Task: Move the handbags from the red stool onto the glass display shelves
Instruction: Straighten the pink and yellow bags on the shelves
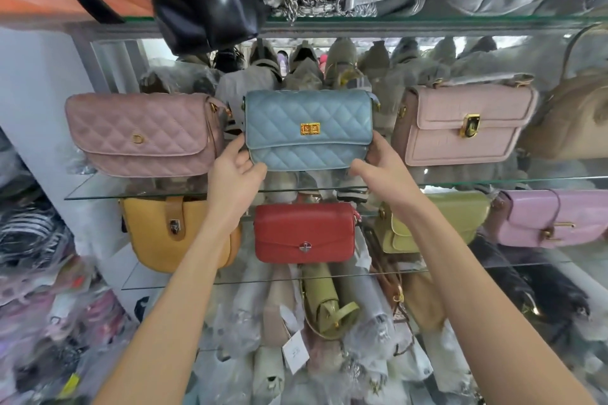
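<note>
Both hands up at shelf height: left hand (pixel 234 171) and right hand (pixel 381 164) curled around lower corners of blue quilted handbag (pixel 308 130). Held upright above front edge of glass shelf (pixel 138 191), between pink quilted bag (pixel 144 133) and pale pink bag (pixel 464 123).

The tan leather handbag (pixel 579 115) at far right is cut by the edge. Plastic-wrapped goods (pixel 36 289) at left are blurred. Fingers (pixel 375 148) of both hands hide behind the quilted light-blue handbag (pixel 309 130).
</note>
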A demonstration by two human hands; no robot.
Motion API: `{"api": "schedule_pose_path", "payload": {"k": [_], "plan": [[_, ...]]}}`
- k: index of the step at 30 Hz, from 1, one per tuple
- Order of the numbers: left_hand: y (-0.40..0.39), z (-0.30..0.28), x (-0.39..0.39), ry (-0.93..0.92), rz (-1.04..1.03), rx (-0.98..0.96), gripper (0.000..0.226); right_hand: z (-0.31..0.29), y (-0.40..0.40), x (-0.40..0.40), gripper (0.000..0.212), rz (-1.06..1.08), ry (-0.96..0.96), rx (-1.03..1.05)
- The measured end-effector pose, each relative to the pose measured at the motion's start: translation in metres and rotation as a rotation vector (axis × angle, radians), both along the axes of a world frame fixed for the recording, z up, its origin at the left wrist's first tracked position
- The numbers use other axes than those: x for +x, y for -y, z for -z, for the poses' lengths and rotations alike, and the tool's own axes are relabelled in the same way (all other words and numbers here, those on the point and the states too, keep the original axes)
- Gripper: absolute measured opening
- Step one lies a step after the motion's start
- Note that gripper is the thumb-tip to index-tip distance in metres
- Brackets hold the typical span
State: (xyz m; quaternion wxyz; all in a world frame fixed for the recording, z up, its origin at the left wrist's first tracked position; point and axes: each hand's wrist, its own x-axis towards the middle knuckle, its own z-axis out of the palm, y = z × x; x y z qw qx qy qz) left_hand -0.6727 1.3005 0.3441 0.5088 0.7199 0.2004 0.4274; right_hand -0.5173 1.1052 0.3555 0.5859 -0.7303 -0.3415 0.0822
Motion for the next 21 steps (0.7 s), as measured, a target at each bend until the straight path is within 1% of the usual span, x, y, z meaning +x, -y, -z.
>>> {"api": "schedule_pose_path", "payload": {"k": [2,6,10,14,18,21], "plan": [[0.001,0.002,-0.001,-0.010,-0.001,0.020,0.050,0.000,0.001,0.000,0.074,0.003,-0.013,0.015],[-0.001,0.002,-0.004,-0.021,-0.002,0.019,0.057,0.002,0.001,-0.004,0.074,0.006,-0.024,0.025],[-0.004,0.001,-0.006,-0.032,0.070,-0.008,0.060,0.007,0.000,-0.002,0.075,0.025,0.004,0.035],[-0.010,0.002,-0.007,-0.060,0.110,0.004,0.066,0.010,0.001,-0.002,0.072,0.039,0.006,0.034],[-0.012,0.003,-0.008,-0.091,0.141,0.018,0.074,0.012,-0.003,-0.002,0.080,0.053,0.004,0.046],[-0.014,0.003,-0.011,-0.122,0.207,0.053,0.080,0.013,-0.004,-0.008,0.081,0.072,0.038,0.054]]}}
